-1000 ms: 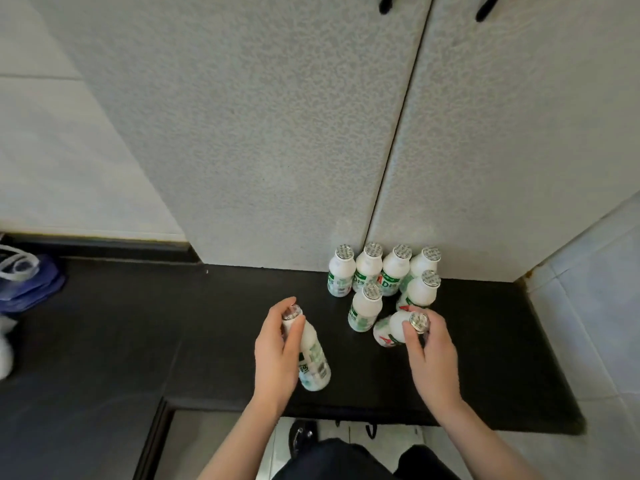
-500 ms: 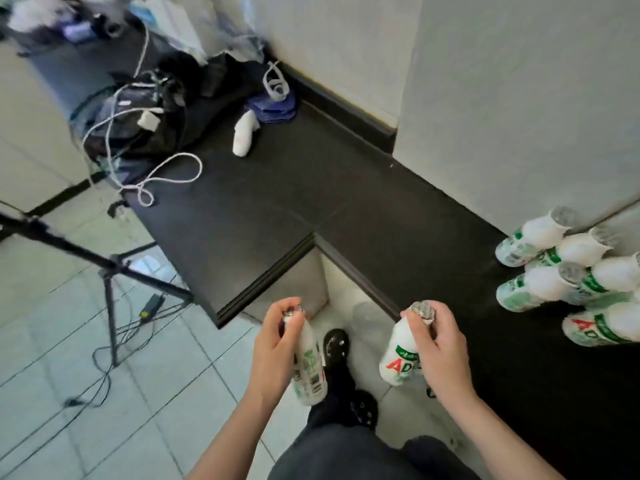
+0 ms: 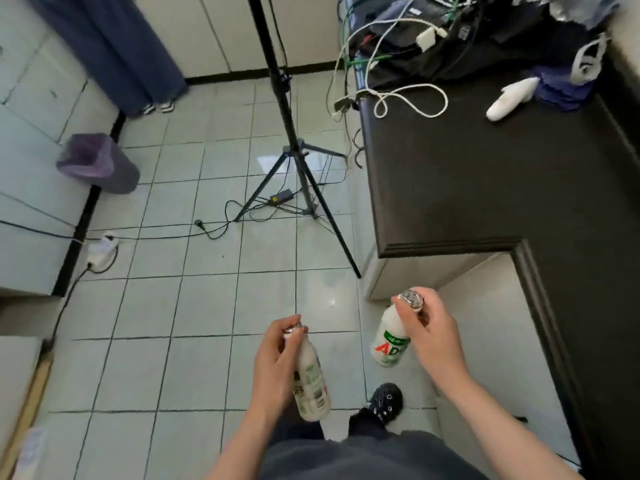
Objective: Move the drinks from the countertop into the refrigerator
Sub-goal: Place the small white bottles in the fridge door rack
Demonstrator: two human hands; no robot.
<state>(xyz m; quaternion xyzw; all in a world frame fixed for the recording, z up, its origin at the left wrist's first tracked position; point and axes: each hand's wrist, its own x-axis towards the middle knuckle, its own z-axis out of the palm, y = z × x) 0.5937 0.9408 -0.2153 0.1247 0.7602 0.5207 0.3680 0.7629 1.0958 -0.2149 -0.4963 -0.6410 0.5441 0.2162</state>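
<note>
Left of the black countertop (image 3: 485,188), each hand pinches one bottle by its neck: left hand (image 3: 273,368), right hand (image 3: 433,334); that narrow hold could slip mid-stride.

1. A black countertop (image 3: 485,188) is seen ahead and to the right of the right hand (image 3: 433,334), its stepped edge passing close beside that hand.
2. On it, far ahead of the right hand, a looped white cord (image 3: 412,98), a white object (image 3: 509,98) lying on its side and a blue cloth (image 3: 561,88) are laid, with a dark heap of cables (image 3: 450,39) beyond.
3. A pale tiled floor (image 3: 173,306) is spread beneath both hands.
4. Ahead of the left hand (image 3: 277,362), a black tripod (image 3: 294,161) is stood on the floor, with a small adapter (image 3: 282,195) and thin cables between its legs.
5. Well to the left of the left hand, a purple-lined bin (image 3: 97,164) and a white power strip (image 3: 100,251) are set by the wall.
</note>
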